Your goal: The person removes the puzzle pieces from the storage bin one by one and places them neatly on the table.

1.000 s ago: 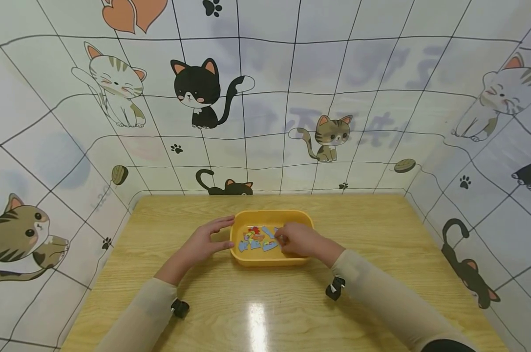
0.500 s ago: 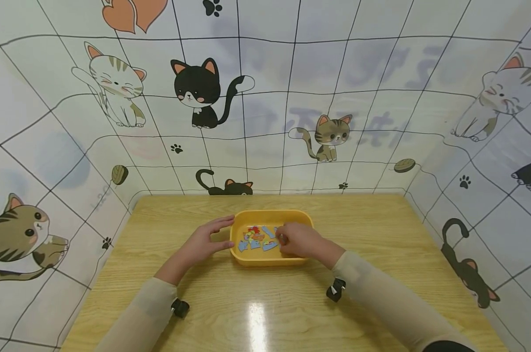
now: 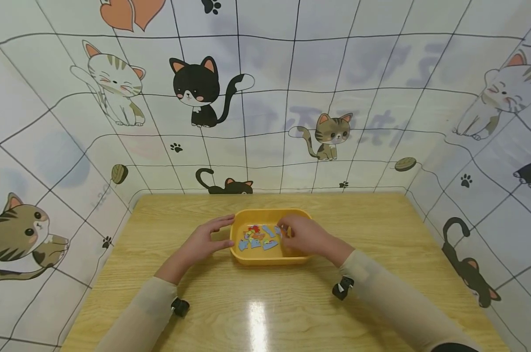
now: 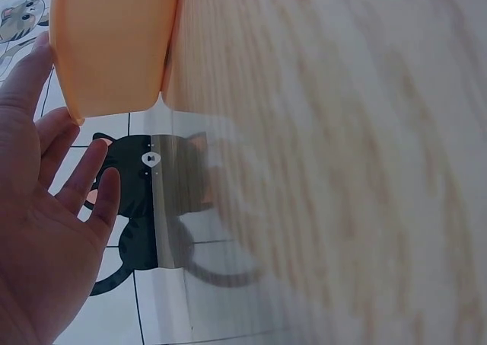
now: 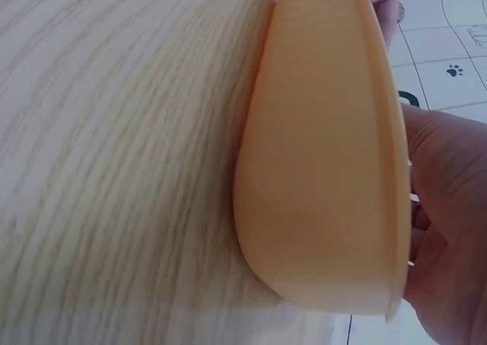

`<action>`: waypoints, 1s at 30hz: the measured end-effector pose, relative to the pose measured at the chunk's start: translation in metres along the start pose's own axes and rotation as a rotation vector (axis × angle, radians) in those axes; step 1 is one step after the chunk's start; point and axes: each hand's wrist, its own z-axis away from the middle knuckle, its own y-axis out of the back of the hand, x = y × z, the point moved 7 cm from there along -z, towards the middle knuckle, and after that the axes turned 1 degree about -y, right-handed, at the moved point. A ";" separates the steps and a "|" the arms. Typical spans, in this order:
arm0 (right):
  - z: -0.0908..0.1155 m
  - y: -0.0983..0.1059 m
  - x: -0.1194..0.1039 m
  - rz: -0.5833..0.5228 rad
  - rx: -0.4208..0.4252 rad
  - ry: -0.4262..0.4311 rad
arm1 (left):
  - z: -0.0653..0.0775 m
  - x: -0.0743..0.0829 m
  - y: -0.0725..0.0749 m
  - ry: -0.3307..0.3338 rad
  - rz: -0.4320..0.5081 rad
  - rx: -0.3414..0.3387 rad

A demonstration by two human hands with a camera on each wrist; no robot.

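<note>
A yellow plastic tray (image 3: 269, 261) stands on the wooden table, with several small cut-out pieces in its left half. Some are light blue (image 3: 243, 244); others are red (image 3: 255, 228), orange and yellow. My left hand (image 3: 201, 243) has its fingers spread and touches the tray's left end with thumb and fingertips. Over the right end reaches my right hand (image 3: 307, 235), fingers bent down inside the tray. At its fingertips shows a small bluish piece (image 3: 278, 229); whether they pinch it is unclear. In the right wrist view the tray wall (image 5: 319, 154) hides those fingertips.
The wooden table (image 3: 195, 313) extends around the tray on all sides. Behind and beside it hangs a white gridded cloth (image 3: 269, 98) printed with cartoon cats. A small black wrist camera (image 3: 180, 307) sits on the left cuff, another (image 3: 343, 288) on the right.
My right hand has shifted slightly right and away from me, and its fingers have loosened a little inside the tray. The left hand stays at the tray's left end.
</note>
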 end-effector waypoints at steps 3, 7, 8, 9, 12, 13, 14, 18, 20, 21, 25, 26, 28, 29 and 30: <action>0.003 0.009 0.002 -0.022 0.032 0.014 | 0.000 -0.001 0.001 0.009 0.002 0.000; 0.008 0.020 0.008 -0.079 0.072 0.039 | 0.000 -0.002 0.001 0.012 -0.003 0.001; 0.009 0.023 0.009 -0.093 0.081 0.051 | 0.000 -0.002 0.001 0.017 -0.002 0.001; 0.010 0.025 0.011 -0.106 0.089 0.064 | 0.000 -0.003 0.001 0.020 -0.002 0.000; 0.014 0.032 0.017 -0.138 0.117 0.097 | 0.000 -0.004 0.001 0.035 0.002 -0.006; 0.016 0.035 0.020 -0.148 0.126 0.107 | 0.000 -0.004 0.001 0.035 0.003 -0.008; 0.017 0.037 0.022 -0.156 0.137 0.110 | 0.000 -0.005 0.001 0.042 0.003 -0.010; 0.024 0.049 0.032 -0.185 0.195 0.119 | 0.000 -0.006 0.001 0.045 -0.005 -0.012; 0.028 0.055 0.037 -0.185 0.226 0.116 | 0.000 -0.006 0.001 0.045 -0.012 -0.010; 0.031 0.058 0.040 -0.184 0.242 0.116 | 0.000 -0.006 0.001 0.044 -0.014 -0.010; 0.039 0.067 0.053 -0.172 0.302 0.102 | 0.001 -0.005 0.001 0.036 -0.023 -0.010; 0.042 0.068 0.057 -0.171 0.313 0.092 | 0.001 -0.005 0.002 0.036 -0.026 -0.010; 0.046 0.070 0.065 -0.175 0.327 0.066 | 0.001 -0.005 0.002 0.035 -0.031 -0.011; 0.048 0.070 0.069 -0.180 0.328 0.055 | 0.001 -0.005 0.002 0.037 -0.032 -0.012; 0.049 0.070 0.074 -0.182 0.327 0.038 | 0.001 -0.005 0.002 0.038 -0.034 -0.013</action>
